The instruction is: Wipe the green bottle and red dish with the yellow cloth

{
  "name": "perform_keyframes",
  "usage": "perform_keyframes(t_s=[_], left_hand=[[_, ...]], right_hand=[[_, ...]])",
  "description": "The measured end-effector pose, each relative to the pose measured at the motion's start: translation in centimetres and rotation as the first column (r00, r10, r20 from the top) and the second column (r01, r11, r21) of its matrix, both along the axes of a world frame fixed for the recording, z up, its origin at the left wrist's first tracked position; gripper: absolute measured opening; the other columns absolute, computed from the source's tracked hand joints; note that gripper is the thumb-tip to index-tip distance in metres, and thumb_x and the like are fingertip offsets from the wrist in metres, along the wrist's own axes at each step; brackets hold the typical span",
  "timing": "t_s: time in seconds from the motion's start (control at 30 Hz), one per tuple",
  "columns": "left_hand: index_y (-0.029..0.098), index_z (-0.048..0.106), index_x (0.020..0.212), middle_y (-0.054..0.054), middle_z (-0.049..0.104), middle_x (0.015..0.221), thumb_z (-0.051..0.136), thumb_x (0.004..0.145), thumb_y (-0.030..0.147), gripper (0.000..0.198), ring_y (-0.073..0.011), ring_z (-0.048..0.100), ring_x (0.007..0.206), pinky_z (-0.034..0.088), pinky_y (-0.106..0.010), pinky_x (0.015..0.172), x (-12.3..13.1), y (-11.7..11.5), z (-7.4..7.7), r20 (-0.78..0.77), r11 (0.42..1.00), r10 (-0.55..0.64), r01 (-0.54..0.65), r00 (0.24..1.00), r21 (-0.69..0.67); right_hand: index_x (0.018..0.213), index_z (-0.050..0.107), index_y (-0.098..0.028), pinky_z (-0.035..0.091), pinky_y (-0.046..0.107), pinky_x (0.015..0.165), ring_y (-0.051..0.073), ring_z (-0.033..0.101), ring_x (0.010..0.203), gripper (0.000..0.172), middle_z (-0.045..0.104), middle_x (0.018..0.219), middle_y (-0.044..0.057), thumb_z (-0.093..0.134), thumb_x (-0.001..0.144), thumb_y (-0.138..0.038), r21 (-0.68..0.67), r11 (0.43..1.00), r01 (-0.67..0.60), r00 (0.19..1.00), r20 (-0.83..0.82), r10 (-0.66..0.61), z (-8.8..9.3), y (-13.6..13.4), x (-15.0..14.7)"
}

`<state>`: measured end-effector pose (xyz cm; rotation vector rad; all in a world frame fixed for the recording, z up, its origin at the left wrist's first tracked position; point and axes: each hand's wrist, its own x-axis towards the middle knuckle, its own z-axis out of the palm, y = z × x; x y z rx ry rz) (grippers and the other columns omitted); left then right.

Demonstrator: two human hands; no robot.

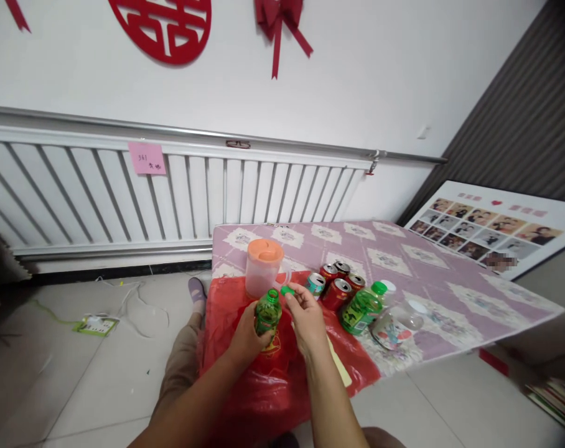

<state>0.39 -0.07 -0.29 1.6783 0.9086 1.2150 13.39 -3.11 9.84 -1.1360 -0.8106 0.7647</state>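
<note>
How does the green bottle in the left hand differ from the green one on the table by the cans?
The held bottle is uncapped, its green cap pinched in the right hand; the table bottle is capped. The held bottle stands upright in the left hand; the table bottle tilts rightward beside the cans. Both are green plastic.

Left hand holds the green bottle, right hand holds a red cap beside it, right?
No. The head view shows the cap in the right hand is green, not red; the left hand does hold the green bottle.
</note>
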Motion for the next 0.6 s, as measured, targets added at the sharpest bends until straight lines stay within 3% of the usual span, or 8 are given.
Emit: perform_keyframes(t_s=[0.23, 0.6], left_hand=[[0.019, 0.048, 0.131, -0.011, 0.062, 0.126, 0.072, 0.066, 0.004, 0.071, -0.0262, 0.061, 0.118, 0.047, -0.046, 0.106, -0.1, -0.2, 0.5, 0.008, 1.000, -0.025, 0.025, 1.000, 0.001], [0.019, 0.050, 0.129, -0.010, 0.062, 0.123, 0.074, 0.066, 0.004, 0.070, -0.0259, 0.063, 0.114, 0.052, -0.046, 0.101, 0.0, -0.1, 0.2, 0.029, 0.999, -0.016, 0.017, 0.999, -0.033]], right_hand=[[0.098, 0.070, -0.023, 0.055, 0.036, 0.075, 0.021, 0.067, 0.083, 0.044, 0.075, 0.094, 0.005, 0.082, 0.065, -0.050, 0.011, 1.000, -0.029, 0.998, 0.060, 0.028, 0.1, 0.7, -1.9], [0.101, 0.072, -0.022, 0.056, 0.037, 0.079, 0.022, 0.068, 0.087, 0.040, 0.076, 0.100, 0.007, 0.073, 0.071, -0.048, -0.039, 0.999, -0.019, 0.968, 0.249, 0.028, -1.0, 0.8, -1.8]])
